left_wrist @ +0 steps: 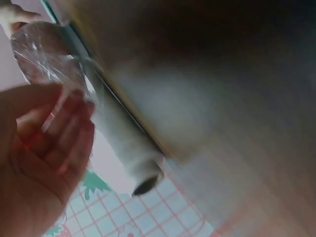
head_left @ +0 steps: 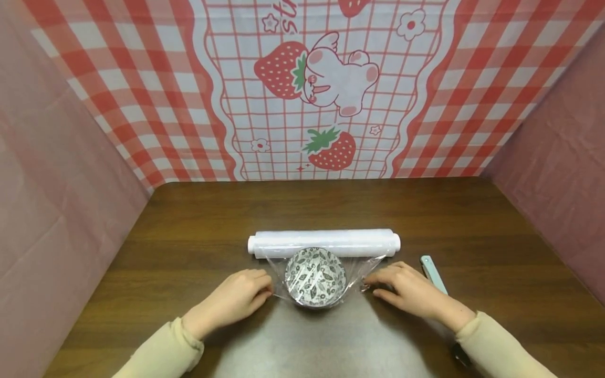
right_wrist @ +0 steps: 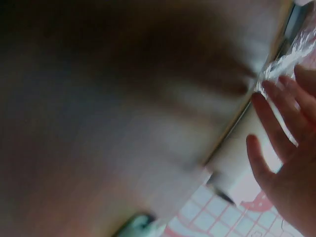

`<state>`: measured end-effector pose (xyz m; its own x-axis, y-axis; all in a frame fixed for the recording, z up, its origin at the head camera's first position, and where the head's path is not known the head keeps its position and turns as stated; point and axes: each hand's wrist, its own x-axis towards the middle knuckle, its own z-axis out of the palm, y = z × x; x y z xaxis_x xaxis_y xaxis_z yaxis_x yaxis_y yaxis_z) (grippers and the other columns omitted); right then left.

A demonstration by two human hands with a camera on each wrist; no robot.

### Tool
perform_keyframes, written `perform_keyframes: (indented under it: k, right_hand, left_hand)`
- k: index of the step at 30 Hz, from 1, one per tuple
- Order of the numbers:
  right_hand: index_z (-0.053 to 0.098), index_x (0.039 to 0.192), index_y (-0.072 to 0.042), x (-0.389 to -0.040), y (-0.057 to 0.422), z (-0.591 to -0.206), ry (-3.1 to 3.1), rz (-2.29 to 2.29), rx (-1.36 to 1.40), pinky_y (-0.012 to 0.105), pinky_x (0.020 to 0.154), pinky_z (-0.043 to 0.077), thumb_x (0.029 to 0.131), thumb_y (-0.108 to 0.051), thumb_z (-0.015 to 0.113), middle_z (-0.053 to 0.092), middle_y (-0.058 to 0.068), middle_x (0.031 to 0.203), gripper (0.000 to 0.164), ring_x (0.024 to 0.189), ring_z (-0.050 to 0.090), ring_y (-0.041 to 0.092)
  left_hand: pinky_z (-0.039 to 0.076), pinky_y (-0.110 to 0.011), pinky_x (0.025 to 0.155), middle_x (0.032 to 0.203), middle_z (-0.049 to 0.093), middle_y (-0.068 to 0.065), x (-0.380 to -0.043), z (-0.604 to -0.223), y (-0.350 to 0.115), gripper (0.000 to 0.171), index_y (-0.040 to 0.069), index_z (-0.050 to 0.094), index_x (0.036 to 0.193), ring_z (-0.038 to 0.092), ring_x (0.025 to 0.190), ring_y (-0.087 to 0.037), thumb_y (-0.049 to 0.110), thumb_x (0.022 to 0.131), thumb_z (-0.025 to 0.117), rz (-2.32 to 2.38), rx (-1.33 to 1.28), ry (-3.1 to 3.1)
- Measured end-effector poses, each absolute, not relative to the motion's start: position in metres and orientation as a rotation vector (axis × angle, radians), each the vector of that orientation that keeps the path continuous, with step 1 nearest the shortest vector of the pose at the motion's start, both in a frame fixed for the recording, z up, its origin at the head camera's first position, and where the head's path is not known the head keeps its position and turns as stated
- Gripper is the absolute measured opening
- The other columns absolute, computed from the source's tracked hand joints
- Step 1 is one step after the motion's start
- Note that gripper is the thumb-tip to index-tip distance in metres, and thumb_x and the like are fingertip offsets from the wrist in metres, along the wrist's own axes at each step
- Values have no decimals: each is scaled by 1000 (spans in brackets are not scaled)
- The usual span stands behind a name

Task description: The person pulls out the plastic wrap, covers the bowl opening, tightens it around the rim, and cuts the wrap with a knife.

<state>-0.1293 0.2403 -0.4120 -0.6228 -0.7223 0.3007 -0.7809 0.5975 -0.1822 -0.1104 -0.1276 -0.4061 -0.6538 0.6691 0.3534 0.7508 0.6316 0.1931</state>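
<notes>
A bowl with a dark leaf pattern (head_left: 315, 278) stands near the middle of the table, with clear plastic wrap (head_left: 354, 278) stretched across its top and out past both sides. To its left, my left hand (head_left: 246, 294) pinches the edge of the wrap between thumb and fingers; the left wrist view has the wrap (left_wrist: 42, 54) right at those fingertips. On the other side, my right hand (head_left: 402, 286) has its fingers loosely extended and thumb apart, the fingertips touching a crumpled bit of wrap. Behind the bowl lies the white roll of plastic wrap (head_left: 326, 243).
A pale green utility knife (head_left: 433, 274) lies on the wooden table (head_left: 189, 220) to the right, partly covered by my right forearm. A small dark object (head_left: 460, 355) shows beside the right sleeve. A strawberry-print cloth (head_left: 312, 131) hangs behind the table, with pink cloth on both sides.
</notes>
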Motion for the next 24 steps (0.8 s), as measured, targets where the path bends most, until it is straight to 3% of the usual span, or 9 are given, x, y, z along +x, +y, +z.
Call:
perform_keyframes:
  k: [8,12,15,20,24]
  right_hand:
    - [63,111,-4,-115,217,-410,-2874,806,878,37,83,49,84,-8,60,67,5,105,27,98,62,19]
    - [58,116,2,-109,209,-406,-2976,1030,717,42,89,45,88,-9,55,65,11,110,31,105,58,27]
    - [52,119,9,-108,205,-404,-2981,1338,641,35,92,44,89,-8,51,63,17,111,35,109,55,32]
    - [25,129,23,-106,199,-405,-2762,2203,485,22,94,41,91,-4,42,39,36,129,50,121,42,40]
    - [5,133,23,-104,195,-408,-2504,2649,350,31,101,36,93,-2,35,15,42,137,56,127,33,37]
  left_hand:
    - [46,-18,57,69,64,6,-102,-402,-110,3,13,65,74,55,59,-2,12,76,67,-1044,-498,-2883]
    - [49,-21,56,70,66,-2,-100,-403,-105,4,5,65,78,59,58,-9,9,78,64,-1470,-215,-2906]
    - [54,-26,62,76,66,-12,-100,-405,-102,9,-5,61,85,64,66,-17,1,81,59,-1883,-47,-2784]
    - [52,-34,80,94,63,-23,-95,-406,-95,24,-18,51,103,64,86,-23,-3,85,49,-2416,130,-2428]
    - [47,-35,90,110,55,-27,-89,-405,-89,34,-19,44,115,60,97,-22,0,87,44,-2587,191,-2210]
